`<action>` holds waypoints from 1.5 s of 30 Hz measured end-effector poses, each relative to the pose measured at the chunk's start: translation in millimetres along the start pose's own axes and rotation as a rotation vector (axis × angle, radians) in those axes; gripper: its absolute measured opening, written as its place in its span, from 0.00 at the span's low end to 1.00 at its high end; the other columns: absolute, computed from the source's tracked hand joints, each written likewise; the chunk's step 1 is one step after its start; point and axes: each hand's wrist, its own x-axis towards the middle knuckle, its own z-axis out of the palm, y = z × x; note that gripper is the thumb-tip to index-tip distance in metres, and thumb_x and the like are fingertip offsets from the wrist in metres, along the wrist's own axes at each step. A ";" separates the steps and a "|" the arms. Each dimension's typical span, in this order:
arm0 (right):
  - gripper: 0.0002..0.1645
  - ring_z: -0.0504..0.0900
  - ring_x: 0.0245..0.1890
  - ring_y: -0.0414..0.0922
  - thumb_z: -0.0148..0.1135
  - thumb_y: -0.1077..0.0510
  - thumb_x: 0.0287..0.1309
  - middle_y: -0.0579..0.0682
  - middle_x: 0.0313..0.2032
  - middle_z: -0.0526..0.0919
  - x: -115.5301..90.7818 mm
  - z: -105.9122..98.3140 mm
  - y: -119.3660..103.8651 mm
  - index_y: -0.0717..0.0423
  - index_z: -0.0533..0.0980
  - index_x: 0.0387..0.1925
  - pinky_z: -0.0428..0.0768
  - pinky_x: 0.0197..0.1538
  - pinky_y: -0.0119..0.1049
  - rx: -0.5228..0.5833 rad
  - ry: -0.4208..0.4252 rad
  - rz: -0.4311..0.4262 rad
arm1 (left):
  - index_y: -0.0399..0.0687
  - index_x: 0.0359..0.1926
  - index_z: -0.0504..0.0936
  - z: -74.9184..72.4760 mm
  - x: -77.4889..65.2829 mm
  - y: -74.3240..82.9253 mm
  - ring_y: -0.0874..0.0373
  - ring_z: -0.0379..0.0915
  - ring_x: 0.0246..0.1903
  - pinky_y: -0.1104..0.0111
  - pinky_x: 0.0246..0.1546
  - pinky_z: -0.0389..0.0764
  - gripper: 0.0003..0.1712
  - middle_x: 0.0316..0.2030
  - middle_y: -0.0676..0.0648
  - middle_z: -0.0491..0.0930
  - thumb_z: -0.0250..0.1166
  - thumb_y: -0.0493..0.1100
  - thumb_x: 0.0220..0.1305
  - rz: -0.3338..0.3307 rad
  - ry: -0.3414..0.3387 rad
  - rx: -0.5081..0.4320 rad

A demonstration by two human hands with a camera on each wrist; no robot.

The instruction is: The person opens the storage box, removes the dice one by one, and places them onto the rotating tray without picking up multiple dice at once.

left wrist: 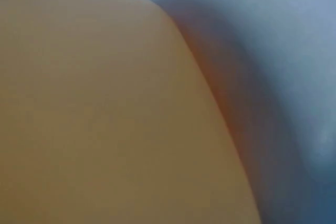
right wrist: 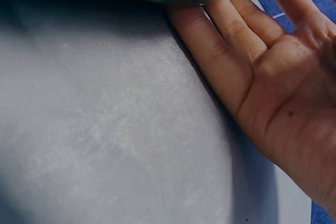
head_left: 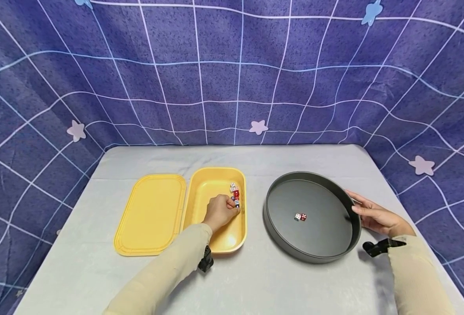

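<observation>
My left hand [head_left: 220, 212] is inside a yellow plastic box [head_left: 198, 190], fingers curled, pinching a dark blue die [head_left: 237, 206] by the right wall. Just beyond the fingertips, several red, white and blue dice [head_left: 236, 192] lie along that wall. My right hand [head_left: 377, 216] grips the right side of a round dark grey pan [head_left: 308, 192], its thumb at the rim and fingers outside. The right wrist view shows the fingers [right wrist: 210, 45] against the pan's underside edge. A white die [head_left: 297, 216] and a red die [head_left: 304, 216] rest side by side in the pan.
A flat yellow lid [head_left: 151, 214] lies left of the box on the table [head_left: 255, 280]. Behind the table hangs a blue curtain [head_left: 216, 83] with a line grid and stars. The left wrist view is mostly filled by a blurred yellow box wall [left wrist: 105, 108].
</observation>
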 end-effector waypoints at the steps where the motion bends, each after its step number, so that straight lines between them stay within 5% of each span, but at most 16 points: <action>1: 0.34 0.76 0.56 0.42 0.33 0.68 0.72 0.39 0.63 0.71 0.0 0.3 -0.1 0.34 0.57 0.71 0.76 0.56 0.41 -0.003 0.001 0.001 | 0.47 0.24 0.83 0.5 0.2 -0.1 0.63 0.74 0.24 0.68 0.32 0.76 0.08 0.22 0.54 0.82 0.75 0.42 0.48 0.003 0.002 0.004; 28: 0.35 0.76 0.57 0.41 0.31 0.69 0.72 0.36 0.64 0.70 -0.1 2.8 0.0 0.32 0.59 0.69 0.76 0.56 0.41 0.003 0.012 -0.004 | 0.48 0.22 0.83 0.6 0.5 1.0 0.60 0.74 0.25 0.67 0.30 0.76 0.06 0.22 0.54 0.81 0.74 0.42 0.48 -0.016 0.015 0.058; 45: 0.35 0.77 0.56 0.42 0.30 0.69 0.72 0.39 0.63 0.72 -0.4 3.3 1.1 0.34 0.59 0.70 0.77 0.56 0.41 0.009 0.016 -0.016 | 0.49 0.20 0.83 -21.0 -4.3 10.6 0.59 0.73 0.24 0.68 0.28 0.74 0.06 0.23 0.53 0.80 0.70 0.41 0.51 -0.039 -0.039 0.048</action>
